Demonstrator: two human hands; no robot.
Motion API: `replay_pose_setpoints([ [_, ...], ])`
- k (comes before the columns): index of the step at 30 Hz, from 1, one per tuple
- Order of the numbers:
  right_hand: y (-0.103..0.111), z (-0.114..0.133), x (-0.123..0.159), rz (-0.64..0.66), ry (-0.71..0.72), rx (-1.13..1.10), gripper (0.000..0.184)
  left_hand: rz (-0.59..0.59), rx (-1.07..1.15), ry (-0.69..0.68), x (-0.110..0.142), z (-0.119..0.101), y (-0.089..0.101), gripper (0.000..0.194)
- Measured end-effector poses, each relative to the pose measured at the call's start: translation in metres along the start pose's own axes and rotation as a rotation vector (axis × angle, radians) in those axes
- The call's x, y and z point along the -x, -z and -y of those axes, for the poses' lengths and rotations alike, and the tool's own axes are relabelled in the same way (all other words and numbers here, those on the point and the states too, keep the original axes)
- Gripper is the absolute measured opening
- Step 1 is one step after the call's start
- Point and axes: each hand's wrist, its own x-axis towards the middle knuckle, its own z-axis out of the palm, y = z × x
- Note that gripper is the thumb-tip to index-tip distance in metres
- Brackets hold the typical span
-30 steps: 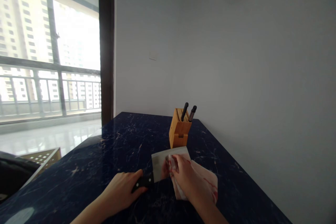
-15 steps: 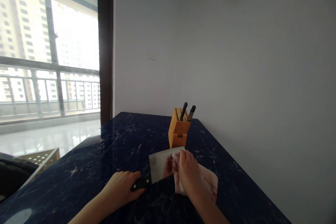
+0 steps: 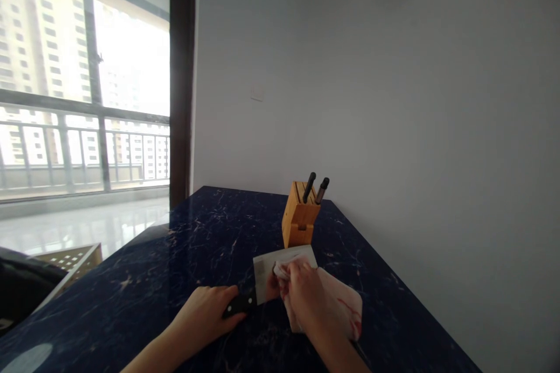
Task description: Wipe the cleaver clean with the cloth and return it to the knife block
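Observation:
My left hand [image 3: 209,313] is closed around the black handle of a cleaver [image 3: 262,271], whose broad shiny blade points right and away from me. In my right hand [image 3: 304,290] a white cloth [image 3: 342,298] with red marks is bunched up, its fingers pressing it against the face of the blade. The rest of the cloth hangs loosely to the right of the hand. Just beyond the blade stands a wooden knife block [image 3: 298,218] with two dark-handled tools in its slots. My right hand and the cloth cover part of the blade.
Everything rests on a dark blue marbled table [image 3: 210,239]. A grey wall [image 3: 415,128] runs along its right side and far end. At the left, a chair [image 3: 83,265] with a dark item on it stands by the table edge, and a large window lies beyond.
My right hand has slid the cloth left and toward me along the blade, closer to the handle. My left hand keeps its hold on the cleaver. The view has shifted slightly.

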Motion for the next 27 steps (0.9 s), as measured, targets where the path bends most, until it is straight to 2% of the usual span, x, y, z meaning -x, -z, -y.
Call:
replay_pose_setpoints([
  [3,-0.002,-0.005,0.0,-0.074,0.04,0.055,0.014,-0.011,0.008,-0.023,0.0,0.0,-0.003,0.026],
  [6,0.0,-0.02,-0.002,-0.147,-0.005,0.12,0.02,-0.019,0.017,-0.041,-0.001,-0.001,-0.003,0.023],
  [9,0.0,-0.028,-0.003,-0.201,-0.031,0.089,0.026,-0.034,0.019,-0.057,-0.002,-0.004,-0.002,0.02],
  [12,-0.004,-0.022,-0.003,-0.202,-0.011,0.039,0.032,-0.038,0.023,-0.071,-0.003,-0.004,-0.002,0.02],
  [17,-0.005,-0.001,-0.003,-0.15,0.111,-0.033,0.028,-0.027,0.006,-0.074,-0.003,-0.001,-0.002,0.023],
  [23,0.011,-0.014,-0.004,-0.25,0.076,-0.008,0.032,-0.018,-0.001,-0.129,-0.002,-0.008,-0.002,0.024],
  [27,0.006,-0.015,-0.004,-0.26,0.132,-0.052,0.035,-0.025,-0.015,-0.146,-0.003,-0.012,-0.004,0.025],
])
